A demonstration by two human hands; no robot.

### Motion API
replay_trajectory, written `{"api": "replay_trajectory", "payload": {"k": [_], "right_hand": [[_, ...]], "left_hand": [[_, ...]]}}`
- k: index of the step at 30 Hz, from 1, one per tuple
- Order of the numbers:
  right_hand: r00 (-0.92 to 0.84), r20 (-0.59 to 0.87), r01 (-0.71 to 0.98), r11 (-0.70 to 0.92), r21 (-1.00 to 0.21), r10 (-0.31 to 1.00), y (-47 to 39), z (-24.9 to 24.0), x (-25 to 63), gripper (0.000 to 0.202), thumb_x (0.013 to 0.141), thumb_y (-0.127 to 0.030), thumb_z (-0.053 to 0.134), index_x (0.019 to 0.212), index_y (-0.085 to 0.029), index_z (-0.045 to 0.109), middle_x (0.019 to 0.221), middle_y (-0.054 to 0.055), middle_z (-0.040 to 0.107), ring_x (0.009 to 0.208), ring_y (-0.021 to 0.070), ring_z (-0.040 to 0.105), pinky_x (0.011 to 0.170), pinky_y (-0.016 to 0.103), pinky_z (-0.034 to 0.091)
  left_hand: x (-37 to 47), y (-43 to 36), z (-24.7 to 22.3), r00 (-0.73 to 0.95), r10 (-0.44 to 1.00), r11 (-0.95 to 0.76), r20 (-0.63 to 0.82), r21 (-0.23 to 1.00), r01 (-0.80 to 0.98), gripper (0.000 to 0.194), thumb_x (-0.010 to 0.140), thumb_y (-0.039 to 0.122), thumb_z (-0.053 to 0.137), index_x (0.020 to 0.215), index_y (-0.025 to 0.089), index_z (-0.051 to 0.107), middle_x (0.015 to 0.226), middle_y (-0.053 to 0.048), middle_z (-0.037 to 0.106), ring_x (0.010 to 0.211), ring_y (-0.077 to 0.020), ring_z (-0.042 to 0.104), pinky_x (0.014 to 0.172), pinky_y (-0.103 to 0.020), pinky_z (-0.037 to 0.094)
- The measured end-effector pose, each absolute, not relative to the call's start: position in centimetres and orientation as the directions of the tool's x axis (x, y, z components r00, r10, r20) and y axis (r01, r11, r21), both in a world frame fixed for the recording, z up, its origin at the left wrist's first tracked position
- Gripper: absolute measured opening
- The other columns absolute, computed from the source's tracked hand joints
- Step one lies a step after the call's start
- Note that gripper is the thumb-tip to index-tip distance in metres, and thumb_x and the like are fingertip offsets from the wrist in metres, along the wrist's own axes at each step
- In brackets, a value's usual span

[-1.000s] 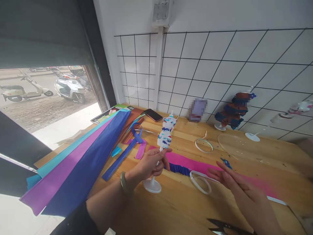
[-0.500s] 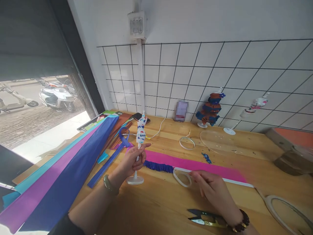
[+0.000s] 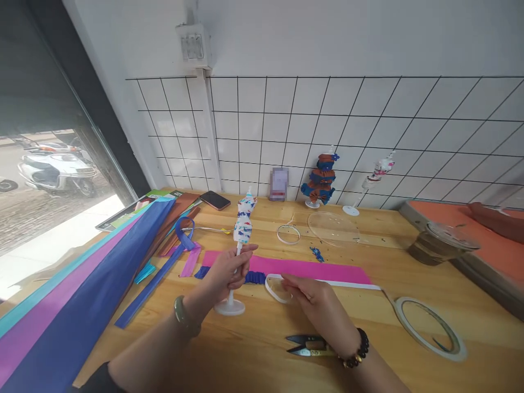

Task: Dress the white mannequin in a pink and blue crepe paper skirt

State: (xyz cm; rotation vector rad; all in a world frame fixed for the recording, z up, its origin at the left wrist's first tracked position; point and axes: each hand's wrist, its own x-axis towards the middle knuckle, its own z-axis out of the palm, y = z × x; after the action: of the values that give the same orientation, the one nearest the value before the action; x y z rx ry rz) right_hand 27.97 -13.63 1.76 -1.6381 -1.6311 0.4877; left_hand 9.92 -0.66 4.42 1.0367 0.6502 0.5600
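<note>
My left hand [image 3: 230, 271] is wrapped round the stem of a small white dress form [image 3: 243, 221] with blue and red flecks; its round base shows below. Behind that hand lies a pink strip [image 3: 319, 268], with blue ruffled ribbon [image 3: 256, 277] and white tape [image 3: 352, 284] along its near edge. My right hand [image 3: 311, 300] rests with fingers together at the looped white backing strip [image 3: 272, 295]; whether it pinches the strip is hard to see. Thread snips [image 3: 305, 352] lie just below the right hand.
Blue, purple and teal sheets [image 3: 94, 289] spread at the left. A tape roll [image 3: 429, 328] and a lidded cup [image 3: 440, 245] are at the right. Two more dress forms, one in a blue and brown outfit [image 3: 321, 180], stand by the wall with phones nearby.
The view has swung to the right. The dress form in my left hand now stands slightly turned, and my right hand has moved closer to my left, over the white loop.
</note>
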Motion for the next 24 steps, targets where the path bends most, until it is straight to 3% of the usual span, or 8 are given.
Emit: {"api": "replay_trajectory", "payload": {"k": [6,15,24], "right_hand": [[0.293,0.173,0.665,-0.070,-0.743,0.940,-13.8,2.7,27.9,0.037,0.085,-0.042,0.050,0.101,-0.015,0.068,0.062,0.002,0.069,0.055,0.0163,0.062,0.055,0.026,0.049],[-0.008,0.270,0.871,0.140,-0.472,0.963,-13.7,1.8,26.5,0.020,0.083,-0.035,0.057,0.096,-0.021,0.064,0.090,0.005,0.068,0.085,0.0203,0.061,0.077,0.034,0.048],[0.003,0.225,0.870,0.108,-0.482,0.974,-13.5,0.4,26.8,0.016,0.088,-0.026,0.050,0.089,-0.022,0.066,0.088,0.004,0.069,0.082,0.0183,0.062,0.075,0.033,0.049]], "left_hand": [[9.7,-0.2,3.6,0.635,0.746,0.397,-0.201,0.900,-0.182,0.044,0.076,0.033,0.061,0.113,0.011,0.051,0.048,0.009,0.045,0.031,0.0006,0.017,0.031,-0.015,0.010],[8.9,0.1,3.5,0.647,0.735,0.422,-0.204,0.884,-0.200,0.041,0.077,0.031,0.060,0.113,0.012,0.050,0.052,0.007,0.049,0.031,0.0008,0.019,0.031,-0.015,0.011],[9.1,0.0,3.4,0.646,0.721,0.448,-0.249,0.879,-0.162,0.045,0.075,0.031,0.060,0.113,0.011,0.049,0.049,0.007,0.050,0.029,0.0000,0.018,0.030,-0.016,0.011]]}}
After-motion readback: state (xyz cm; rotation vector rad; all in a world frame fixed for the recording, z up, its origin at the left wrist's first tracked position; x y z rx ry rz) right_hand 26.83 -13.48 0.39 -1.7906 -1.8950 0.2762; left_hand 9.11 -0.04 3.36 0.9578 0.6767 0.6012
